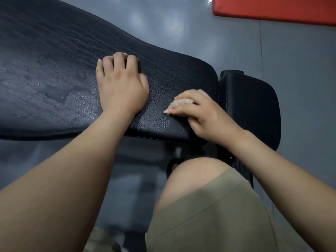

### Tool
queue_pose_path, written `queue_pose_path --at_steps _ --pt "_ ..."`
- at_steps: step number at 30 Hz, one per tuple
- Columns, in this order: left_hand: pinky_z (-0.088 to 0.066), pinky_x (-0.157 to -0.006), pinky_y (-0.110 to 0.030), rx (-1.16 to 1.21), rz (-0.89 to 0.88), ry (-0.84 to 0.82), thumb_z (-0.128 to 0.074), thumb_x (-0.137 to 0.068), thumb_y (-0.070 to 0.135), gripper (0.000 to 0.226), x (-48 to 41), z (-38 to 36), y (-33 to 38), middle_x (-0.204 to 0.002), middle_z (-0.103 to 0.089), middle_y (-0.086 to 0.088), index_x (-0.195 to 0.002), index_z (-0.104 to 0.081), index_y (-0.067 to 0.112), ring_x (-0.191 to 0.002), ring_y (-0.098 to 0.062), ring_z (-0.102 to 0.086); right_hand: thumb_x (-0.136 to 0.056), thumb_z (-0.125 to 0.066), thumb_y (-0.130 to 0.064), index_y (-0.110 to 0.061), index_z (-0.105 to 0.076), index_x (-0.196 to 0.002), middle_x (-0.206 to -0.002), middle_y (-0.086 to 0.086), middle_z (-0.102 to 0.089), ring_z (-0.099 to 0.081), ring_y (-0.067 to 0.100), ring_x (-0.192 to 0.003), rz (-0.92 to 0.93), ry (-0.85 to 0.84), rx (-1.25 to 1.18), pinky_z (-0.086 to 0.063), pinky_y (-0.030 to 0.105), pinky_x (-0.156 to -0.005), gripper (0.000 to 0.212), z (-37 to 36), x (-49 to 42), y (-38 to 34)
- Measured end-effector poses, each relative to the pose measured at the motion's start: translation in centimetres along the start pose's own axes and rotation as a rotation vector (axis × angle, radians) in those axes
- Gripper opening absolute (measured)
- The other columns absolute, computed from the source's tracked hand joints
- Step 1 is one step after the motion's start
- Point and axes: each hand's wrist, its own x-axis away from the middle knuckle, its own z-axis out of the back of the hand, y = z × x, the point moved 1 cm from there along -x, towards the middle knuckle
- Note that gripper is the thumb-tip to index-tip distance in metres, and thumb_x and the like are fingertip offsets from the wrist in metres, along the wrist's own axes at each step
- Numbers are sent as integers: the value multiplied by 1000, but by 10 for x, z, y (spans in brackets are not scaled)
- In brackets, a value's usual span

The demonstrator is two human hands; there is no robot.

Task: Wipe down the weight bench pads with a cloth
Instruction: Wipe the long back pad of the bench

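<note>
Surface of bench pad (54,70) black, grained vinyl, finely cracked, dull damp-looking smears toward its left part. On bench pad's middle, left hand (120,84) lies palm-down, fingers loosely bent, gripping nothing. Near bench pad's right end, cloth (180,103) small, pale pink, fuzzy, bunched, touching vinyl. Over it, right hand (205,115) pinches cloth between thumb and fingers. Just past bench pad's right end, black seat pad (254,106), narrow gap between.

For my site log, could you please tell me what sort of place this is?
Probably a gym: a long black padded weight bench with a smaller second pad, a smooth grey floor, and a red mat lying on it.
</note>
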Motion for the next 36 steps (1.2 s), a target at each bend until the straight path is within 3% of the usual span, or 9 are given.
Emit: queue_pose_path --at_steps 4,11,13,15,17,21,26,31,36 --pt "-28 -116 -54 8 8 3 -38 -90 31 42 1 1 0 -133 -55 -13 -123 -58 14 -123 -41 -46 -86 -51 3 -15 -78 -108 -125 11 -62 -59 29 -110 -11 -62 4 -47 35 -99 39 20 37 14" --pt "-26 -118 -54 -6 7 -8 -38 -91 30 41 0 1 2 -133 -54 -14 -123 -58 13 -123 -41 -46 -81 -51 9 -17 -75 -114 -115 9 -63 -59 28 -107 -325 221 134 -35 15 -102 49 15 23 44" --pt "-26 -118 -54 -6 -1 -3 -38 -91 30 41 1 0 2 -133 -54 -15 -123 -57 12 -122 -42 -46 -83 -51 5 -18 -73 -120 -110 11 -59 -58 29 -105 -380 256 126 -39 20 -100 49 7 31 33" --pt "-25 -118 -54 -5 -3 -3 -38 -91 29 42 1 0 2 -133 -53 -15 -123 -57 11 -122 -42 -45 -86 -53 1 -18 -70 -127 -104 12 -53 -55 30 -97 -443 265 128 -49 32 -88 48 4 47 20" --pt "-25 -118 -55 3 -1 -6 -38 -91 29 41 0 1 3 -133 -53 -16 -123 -57 11 -122 -42 -45 -88 -56 -4 -17 -65 -132 -101 13 -48 -53 31 -92 -478 246 150 -50 36 -77 47 4 62 7" --pt "-25 -117 -55 4 -2 -7 -38 -91 29 41 1 1 2 -133 -52 -16 -123 -57 11 -121 -41 -45 -90 -58 -17 -16 -52 -146 -106 9 -42 -51 26 -97 -438 51 59 -50 36 -83 56 12 77 -6" --pt "-20 -120 -57 39 -25 -56 -39 -92 28 45 2 2 0 -144 -49 -16 -131 -56 12 -133 -42 -41 -89 -68 -14 -21 -47 -150 -111 4 -43 -55 18 -86 -338 -113 21 -50 29 -79 65 33 84 11" --pt "-12 -124 -55 95 -79 -105 -36 -95 32 56 13 4 -4 -157 -40 -11 -148 -47 16 -149 -35 -27 -86 -72 -32 -21 -53 -146 -97 4 -45 -51 18 -77 -309 -158 21 -45 27 -68 64 32 82 3" --pt "-15 -123 -55 78 -59 -64 -36 -93 33 56 15 2 -2 -155 -44 -9 -145 -50 17 -147 -34 -30 -84 -77 -28 -11 -59 -140 -92 6 -45 -50 19 -70 -232 -120 19 -47 36 -58 61 19 73 -10"
